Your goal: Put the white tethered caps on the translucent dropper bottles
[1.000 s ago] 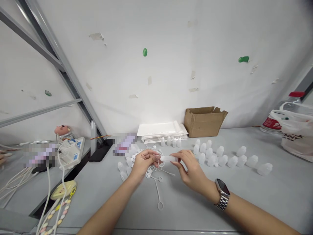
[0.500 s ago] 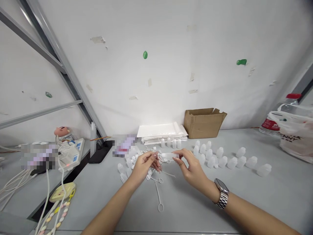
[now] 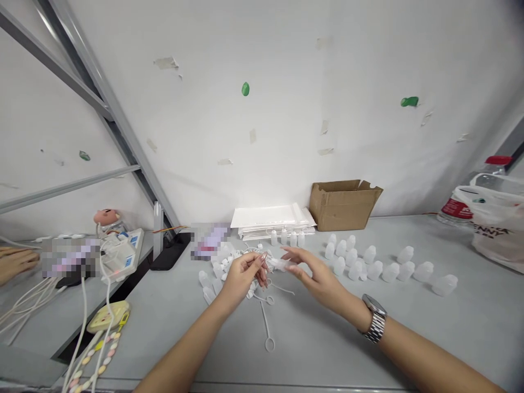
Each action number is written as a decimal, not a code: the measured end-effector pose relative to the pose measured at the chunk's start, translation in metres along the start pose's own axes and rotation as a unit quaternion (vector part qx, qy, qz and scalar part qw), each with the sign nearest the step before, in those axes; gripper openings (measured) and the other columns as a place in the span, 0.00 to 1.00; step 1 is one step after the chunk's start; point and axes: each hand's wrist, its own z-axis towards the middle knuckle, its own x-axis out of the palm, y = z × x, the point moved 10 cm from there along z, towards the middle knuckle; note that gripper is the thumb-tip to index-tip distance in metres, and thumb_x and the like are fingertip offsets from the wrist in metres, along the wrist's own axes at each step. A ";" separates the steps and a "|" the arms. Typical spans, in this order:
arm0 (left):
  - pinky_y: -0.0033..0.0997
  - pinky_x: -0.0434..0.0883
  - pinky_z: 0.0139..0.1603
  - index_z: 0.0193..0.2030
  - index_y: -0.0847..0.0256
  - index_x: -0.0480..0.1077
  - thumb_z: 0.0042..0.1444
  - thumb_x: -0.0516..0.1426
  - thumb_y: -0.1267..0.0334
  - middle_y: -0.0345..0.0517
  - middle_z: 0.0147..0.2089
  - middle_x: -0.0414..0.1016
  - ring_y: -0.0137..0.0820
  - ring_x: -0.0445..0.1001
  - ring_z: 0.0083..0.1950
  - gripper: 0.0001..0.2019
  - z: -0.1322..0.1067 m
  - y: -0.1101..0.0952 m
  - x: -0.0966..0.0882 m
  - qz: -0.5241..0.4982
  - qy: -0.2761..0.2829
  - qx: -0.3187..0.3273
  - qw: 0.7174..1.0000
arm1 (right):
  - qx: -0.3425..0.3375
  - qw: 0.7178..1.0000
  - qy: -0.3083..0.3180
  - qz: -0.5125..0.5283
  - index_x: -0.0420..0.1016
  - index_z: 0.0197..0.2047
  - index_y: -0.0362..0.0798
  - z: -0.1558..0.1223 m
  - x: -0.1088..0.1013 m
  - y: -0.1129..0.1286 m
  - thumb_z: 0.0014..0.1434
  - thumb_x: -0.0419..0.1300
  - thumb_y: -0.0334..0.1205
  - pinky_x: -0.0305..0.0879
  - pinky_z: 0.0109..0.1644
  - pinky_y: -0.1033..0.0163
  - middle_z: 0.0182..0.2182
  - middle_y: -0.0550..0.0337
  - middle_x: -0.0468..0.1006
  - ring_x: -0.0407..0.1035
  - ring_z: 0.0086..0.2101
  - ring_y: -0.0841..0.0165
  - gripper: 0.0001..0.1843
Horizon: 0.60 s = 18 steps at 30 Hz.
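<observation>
Grey bench (image 3: 311, 349): translucent plastic bottles (image 3: 370, 261) in rows, cardboard box (image 3: 343, 205) (flaps open), white paper stack (image 3: 272, 216).

Two pixelated patches (image 3: 70, 257) blur whatever lies there, and the left edge cuts off another person's hand (image 3: 16, 263).

Taking the cardboard box (image 3: 344, 206) as our mark, the wall (image 3: 262, 136) behind it stops any reach further back. Straight in front of it, rows of translucent plastic bottles (image 3: 370, 263) block the counter (image 3: 327, 349) and spread rightward. Left of it, a stack of white paper (image 3: 272, 222) and four small upright bottles (image 3: 287, 237) sit along the wall. Just below them, our left hand (image 3: 244, 277), pinching a small translucent bottle (image 3: 279, 265), and our right hand (image 3: 319, 279) crowd a heap of caps (image 3: 229, 267). Well in front of the box, a hand can pass along the counter's near edge, beside one long looped strap (image 3: 267, 325).
</observation>
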 end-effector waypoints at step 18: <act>0.22 0.61 0.20 0.23 0.61 0.66 0.54 0.50 0.50 0.36 0.15 0.64 0.24 0.63 0.17 0.18 -0.009 0.014 0.023 0.126 0.081 -0.016 0.989 | -0.052 0.995 0.007 -0.080 0.71 0.33 0.47 -0.008 0.020 0.008 0.60 0.51 0.35 0.67 0.33 0.61 0.29 0.57 0.68 0.65 0.29 0.69 0.08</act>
